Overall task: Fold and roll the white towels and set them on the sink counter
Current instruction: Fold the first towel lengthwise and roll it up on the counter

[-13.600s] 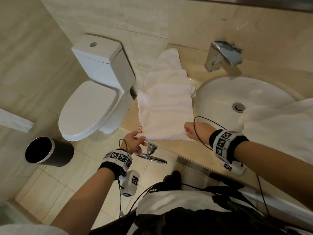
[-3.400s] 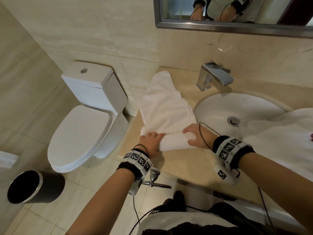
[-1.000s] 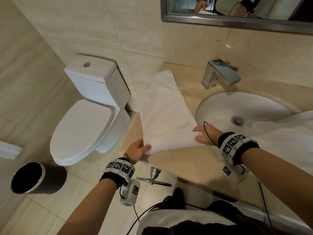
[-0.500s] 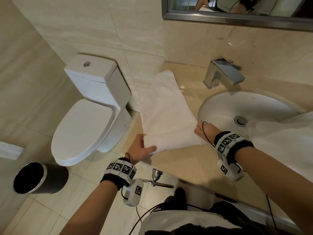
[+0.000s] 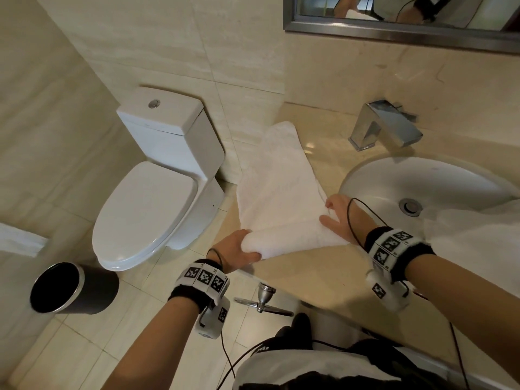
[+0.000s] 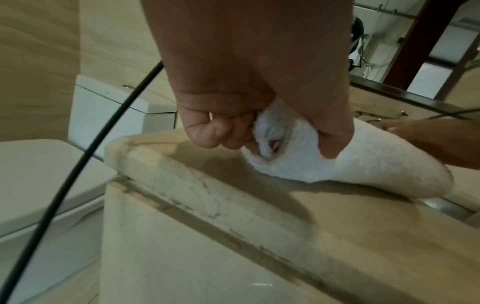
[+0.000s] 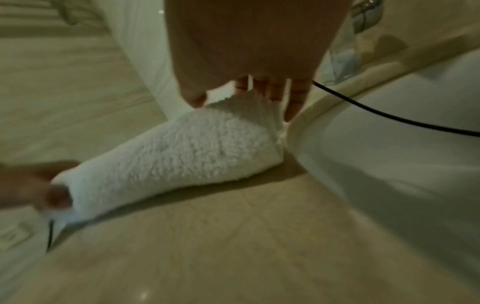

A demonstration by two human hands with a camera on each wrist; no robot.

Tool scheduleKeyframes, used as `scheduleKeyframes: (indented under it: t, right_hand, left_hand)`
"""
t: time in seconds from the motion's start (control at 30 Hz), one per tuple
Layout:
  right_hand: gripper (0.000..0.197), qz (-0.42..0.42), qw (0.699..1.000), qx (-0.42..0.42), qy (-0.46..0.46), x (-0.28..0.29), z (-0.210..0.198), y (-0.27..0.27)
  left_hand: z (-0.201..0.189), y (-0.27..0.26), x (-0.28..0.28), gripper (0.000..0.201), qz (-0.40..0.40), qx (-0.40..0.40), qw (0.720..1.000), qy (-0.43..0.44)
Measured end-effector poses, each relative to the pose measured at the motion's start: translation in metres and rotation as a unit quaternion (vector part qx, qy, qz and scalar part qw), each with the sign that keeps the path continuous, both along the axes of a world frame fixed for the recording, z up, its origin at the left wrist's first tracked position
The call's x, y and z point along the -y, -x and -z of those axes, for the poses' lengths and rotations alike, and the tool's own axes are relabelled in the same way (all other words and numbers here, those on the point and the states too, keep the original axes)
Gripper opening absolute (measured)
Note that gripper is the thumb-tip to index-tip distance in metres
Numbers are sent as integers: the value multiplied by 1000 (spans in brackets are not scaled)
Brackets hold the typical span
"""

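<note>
A white towel [image 5: 277, 192] lies lengthwise on the beige sink counter [image 5: 309, 274], left of the basin, with its near end turned over into a loose roll [image 6: 337, 162]. My left hand [image 5: 239, 250] grips the roll's left end at the counter's corner, thumb over it and fingers curled under. At the roll's right end [image 7: 182, 148], beside the basin rim, my right hand [image 5: 336, 218] pinches it, thumb on the near side and straight fingers [image 7: 293, 98] on the far side. A second white towel [image 5: 472, 235] lies draped over the basin's right part.
The white basin [image 5: 422, 178] and chrome tap [image 5: 385, 125] sit right of the towel. A white toilet [image 5: 149, 204] stands left of the counter, a black bin [image 5: 70, 288] on the floor beside it. A chrome valve [image 5: 263, 299] juts out under the counter edge. A mirror [image 5: 394, 18] hangs above.
Both hands have turned the towel's near edge over away from me, so the near end is now a thicker roll. My left hand now wraps round the roll's end.
</note>
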State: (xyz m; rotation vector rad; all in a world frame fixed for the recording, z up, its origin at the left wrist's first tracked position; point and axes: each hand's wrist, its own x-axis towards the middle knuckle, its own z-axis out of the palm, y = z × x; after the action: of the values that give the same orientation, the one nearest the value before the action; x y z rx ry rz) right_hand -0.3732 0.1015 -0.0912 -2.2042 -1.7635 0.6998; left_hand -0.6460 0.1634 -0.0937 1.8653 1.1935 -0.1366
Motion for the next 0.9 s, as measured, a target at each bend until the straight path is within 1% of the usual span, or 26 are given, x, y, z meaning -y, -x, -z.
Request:
scheduleKeyframes:
  t: [0.03, 0.07, 0.1, 0.13, 0.17, 0.2, 0.3, 0.4, 0.5, 0.57, 0.63, 0.7, 0.8, 0.87, 0.9]
  right_hand:
    - [51, -70, 998, 3, -8, 6, -2, -2]
    - [62, -138, 990, 11, 8, 11, -5, -2]
    - [72, -187, 981, 20, 39, 15, -7, -3]
    - [77, -219, 973, 30, 68, 17, -9, -4]
    - [78, -235, 966, 43, 97, 18, -11, -5]
    - [75, -239, 961, 59, 123, 18, -13, -5]
    - [58, -240, 950, 114, 164, 13, -19, -6]
    - [39, -270, 926, 200, 171, 8, -25, -1]
    - [35, -277, 914, 215, 206, 2, -30, 0]
    - [39, -258, 919, 189, 231, -3, -33, 0]
    - [46, -209, 931, 140, 265, -7, -37, 2]
    - [52, -170, 937, 108, 285, -9, -39, 7]
    - [53, -145, 931, 88, 324, -4, -31, 8]
    - [51, -135, 935, 65, 322, 1, -28, 7]
    - [58, -130, 939, 48, 314, 4, -27, 5]
  left_hand:
    - [3, 1, -2, 89, -4, 7, 1000, 2]
    - [7, 2, -3, 90, -5, 11, 1000, 1]
    - [11, 4, -3, 88, -5, 15, 1000, -2]
    - [14, 6, -3, 84, -8, 16, 1000, -4]
    - [16, 7, -2, 80, -9, 22, 1000, -10]
    - [17, 9, -1, 80, -8, 20, 1000, -14]
    - [15, 9, 2, 95, -7, 2, 1000, -27]
    - [17, 10, 6, 92, -24, 23, 999, -23]
    - [17, 13, 13, 81, -55, 65, 996, -12]
    - [16, 13, 18, 79, -65, 81, 994, -24]
    - [18, 14, 21, 84, -65, 76, 994, -39]
    - [18, 13, 24, 88, -68, 67, 994, -46]
    - [15, 11, 23, 88, -82, 54, 995, -17]
    - [13, 9, 20, 80, -70, 28, 997, -6]
    - [14, 9, 19, 73, -64, 12, 998, -6]
